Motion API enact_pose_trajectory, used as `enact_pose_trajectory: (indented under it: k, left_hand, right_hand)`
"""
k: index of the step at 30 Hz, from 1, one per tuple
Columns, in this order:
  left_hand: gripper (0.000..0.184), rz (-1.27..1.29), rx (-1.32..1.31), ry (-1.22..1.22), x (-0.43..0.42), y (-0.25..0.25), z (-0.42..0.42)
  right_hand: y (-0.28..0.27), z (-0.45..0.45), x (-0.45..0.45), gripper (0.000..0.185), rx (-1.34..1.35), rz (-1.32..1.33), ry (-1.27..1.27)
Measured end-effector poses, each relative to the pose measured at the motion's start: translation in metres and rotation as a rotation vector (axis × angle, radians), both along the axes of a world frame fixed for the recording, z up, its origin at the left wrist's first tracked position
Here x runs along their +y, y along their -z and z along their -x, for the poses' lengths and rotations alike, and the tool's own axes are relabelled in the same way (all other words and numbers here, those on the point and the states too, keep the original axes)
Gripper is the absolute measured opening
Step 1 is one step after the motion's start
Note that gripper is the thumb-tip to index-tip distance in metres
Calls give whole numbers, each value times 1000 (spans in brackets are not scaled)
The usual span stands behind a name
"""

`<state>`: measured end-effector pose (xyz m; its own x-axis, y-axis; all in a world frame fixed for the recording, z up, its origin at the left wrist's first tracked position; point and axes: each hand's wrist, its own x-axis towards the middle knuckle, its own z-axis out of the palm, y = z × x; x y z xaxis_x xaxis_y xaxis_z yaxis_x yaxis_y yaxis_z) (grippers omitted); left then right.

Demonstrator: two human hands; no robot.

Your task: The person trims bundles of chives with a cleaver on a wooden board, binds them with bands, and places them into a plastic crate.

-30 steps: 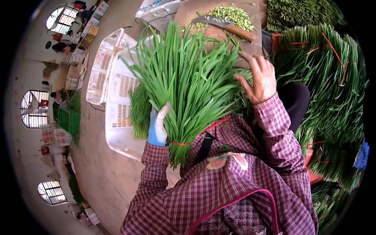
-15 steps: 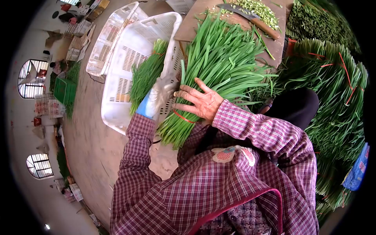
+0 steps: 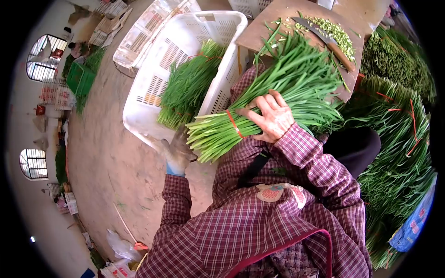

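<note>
Green, long-leaved stalks in a thick bundle (image 3: pixel 303 76) slant above your lap, bound near the pale stem ends by a thin red band (image 3: pixel 235 124). Your bare right hand (image 3: pixel 273 118) is clasped over them, just leafward of that band. They should feel light, with soft, easily bruised leaves and firmer stems, so hold close to the band. The ends point toward your gloved left hand (image 3: pixel 177 152), thumb and fingers apart; whether it touches them, you can't quite tell.

Bundle (image 3: pixel 296 76) right of crate (image 3: pixel 160 72); knife (image 3: pixel 326 41) beyond — on board (image 3: pixel 294 8).
</note>
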<state>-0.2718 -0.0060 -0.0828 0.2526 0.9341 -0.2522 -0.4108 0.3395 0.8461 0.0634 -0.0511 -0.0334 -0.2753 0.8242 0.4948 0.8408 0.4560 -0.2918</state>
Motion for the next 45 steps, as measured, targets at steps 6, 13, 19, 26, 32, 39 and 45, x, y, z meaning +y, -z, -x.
enact_pose_trajectory:
  k: [6, 13, 19, 26, 32, 39, 45]
  left_hand:
    - [101, 212, -412, -37, 2, 14, -40]
    - [102, -977, 493, 55, 48, -98, -152]
    - [69, -487, -416, 278, 77, -171, -168]
    - [84, -445, -266, 643, 109, -226, -120]
    - [99, -335, -53, 768, 107, -203, -90]
    - [105, 39, 105, 686, 44, -131, -66]
    - [100, 85, 120, 644, 16, -90, -64]
  right_hand:
    - [-71, -6, 7, 69, 68, -160, 206]
    - [-143, 25, 11, 68, 209, -345, 346]
    - [-140, 38, -2, 78, 400, -225, 221]
    - [-163, -12, -6, 19, 739, -260, 176]
    - [-156, -5, -6, 27, 1055, 21, 20]
    - [-99, 4, -43, 19, 1139, 192, 57]
    - [-69, 4, -60, 17, 1180, 129, 159]
